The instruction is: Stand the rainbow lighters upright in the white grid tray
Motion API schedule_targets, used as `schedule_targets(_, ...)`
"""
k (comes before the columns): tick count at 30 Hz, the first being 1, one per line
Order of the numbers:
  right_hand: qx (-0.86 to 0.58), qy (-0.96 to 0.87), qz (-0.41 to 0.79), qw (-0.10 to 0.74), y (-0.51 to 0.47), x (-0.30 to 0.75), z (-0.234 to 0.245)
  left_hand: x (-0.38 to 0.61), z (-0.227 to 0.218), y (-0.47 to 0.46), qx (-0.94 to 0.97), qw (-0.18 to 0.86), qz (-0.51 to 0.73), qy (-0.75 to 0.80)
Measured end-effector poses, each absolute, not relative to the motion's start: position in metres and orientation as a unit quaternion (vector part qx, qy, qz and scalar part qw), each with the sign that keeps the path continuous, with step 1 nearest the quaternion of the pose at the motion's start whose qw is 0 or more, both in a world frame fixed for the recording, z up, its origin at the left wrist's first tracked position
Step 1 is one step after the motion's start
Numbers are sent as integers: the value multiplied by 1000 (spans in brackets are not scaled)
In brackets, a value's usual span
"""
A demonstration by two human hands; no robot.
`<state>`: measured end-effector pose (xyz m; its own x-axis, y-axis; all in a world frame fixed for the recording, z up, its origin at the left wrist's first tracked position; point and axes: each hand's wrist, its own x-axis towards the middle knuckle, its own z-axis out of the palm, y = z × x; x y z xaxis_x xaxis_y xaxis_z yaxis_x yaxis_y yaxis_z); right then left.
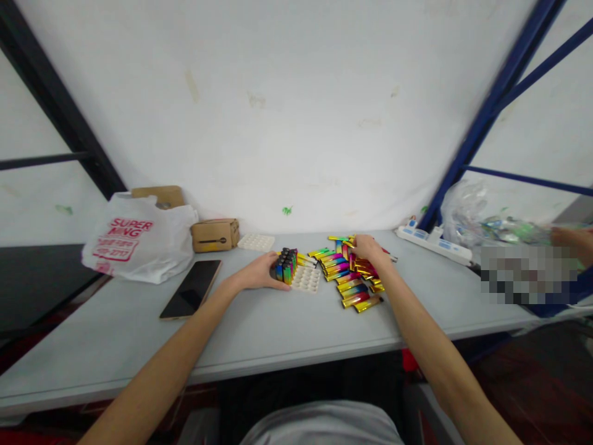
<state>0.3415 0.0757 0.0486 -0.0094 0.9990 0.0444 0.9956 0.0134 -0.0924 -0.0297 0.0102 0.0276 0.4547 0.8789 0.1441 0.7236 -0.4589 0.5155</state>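
Note:
A white tray (309,281) with round holes lies on the grey table (259,334), and several rainbow-coloured lighters (286,265) stand upright in its left end. My left hand (259,272) curls around the tray's left side and those standing lighters. To the right lies a heap of loose rainbow lighters (345,278). My right hand (365,248) rests on top of the heap's far end, fingers bent down over lighters.
A dark phone (191,288) lies left of the tray. Behind it are a white plastic bag (134,238) with red print, a small cardboard box (215,235) and a spare white tray (256,241). A white power strip (433,241) and another person's hand (572,241) are at the right.

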Motion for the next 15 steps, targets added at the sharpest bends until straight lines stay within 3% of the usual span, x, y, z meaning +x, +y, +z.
schedule_targets(7,-719,-689,3,91,76,343,47,-29,28,10,831,187,212,480)
schedule_targets(11,-681,-692,35,235,70,336,55,-29,29,9,827,199,212,481)
schedule_targets(15,-507,-734,123,435,62,320,66,-29,28,9,828,203,213,478)
